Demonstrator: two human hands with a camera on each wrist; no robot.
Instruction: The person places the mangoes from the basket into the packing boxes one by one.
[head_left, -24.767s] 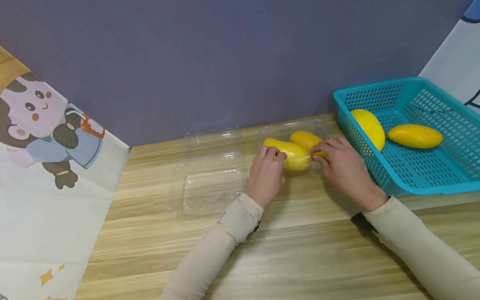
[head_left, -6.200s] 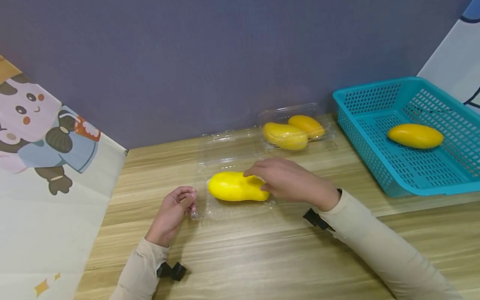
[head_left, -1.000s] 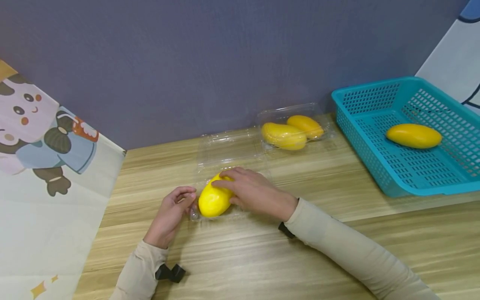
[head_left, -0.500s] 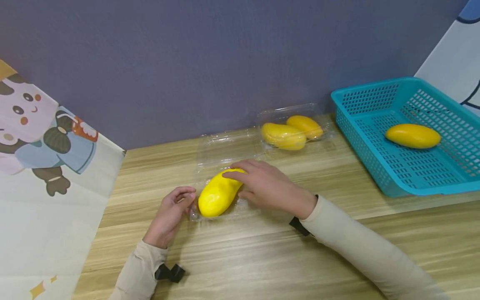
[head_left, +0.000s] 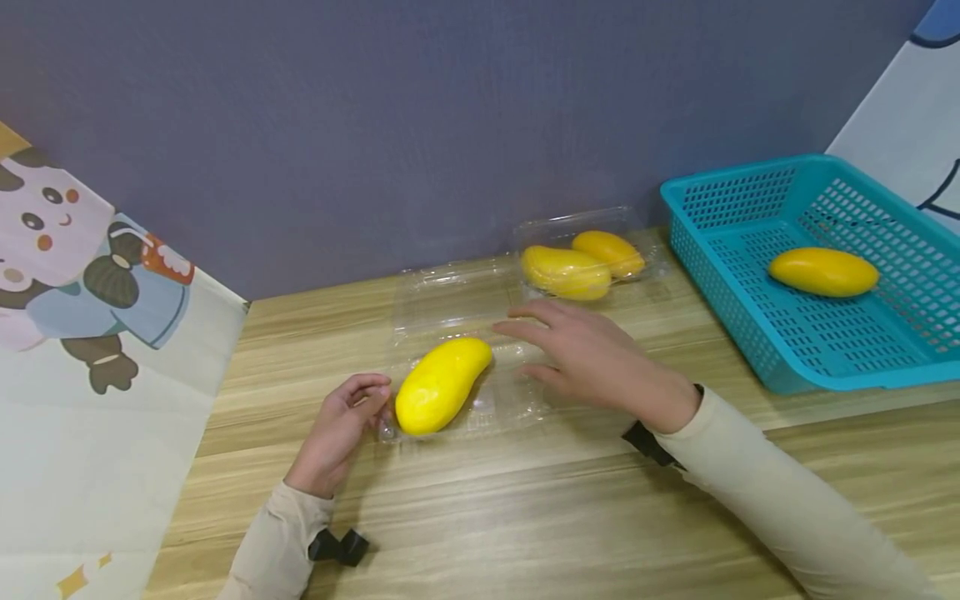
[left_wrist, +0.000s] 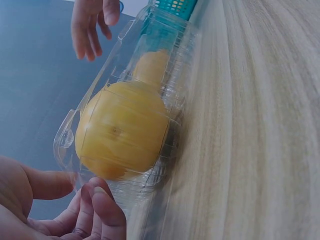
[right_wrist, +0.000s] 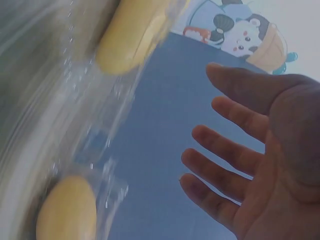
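A bright yellow mango (head_left: 442,387) lies diagonally in the bottom half of a clear plastic clamshell box (head_left: 517,404). The box's lid (head_left: 461,300) is folded back toward the wall. At the near left corner my left hand (head_left: 337,433) pinches the box's rim between thumb and fingers, which the left wrist view also shows (left_wrist: 75,205). My right hand (head_left: 588,358) hovers over the box's right side, apart from the mango. Its fingers are spread and hold nothing in the right wrist view, where the palm (right_wrist: 280,165) shows.
Behind on the right, a second clear box (head_left: 555,225) stands against the wall with two yellow mangoes (head_left: 567,272) inside. A teal basket (head_left: 720,312) at the right contains one orange-yellow mango (head_left: 823,272). A purple-grey wall (head_left: 450,133) bounds the wooden table (head_left: 315,333).
Since the first frame, the bright yellow mango has gone from basket to open box. It was turned from crosswise to diagonal; my right hand has released it and moved right. My left hand stays put lately.
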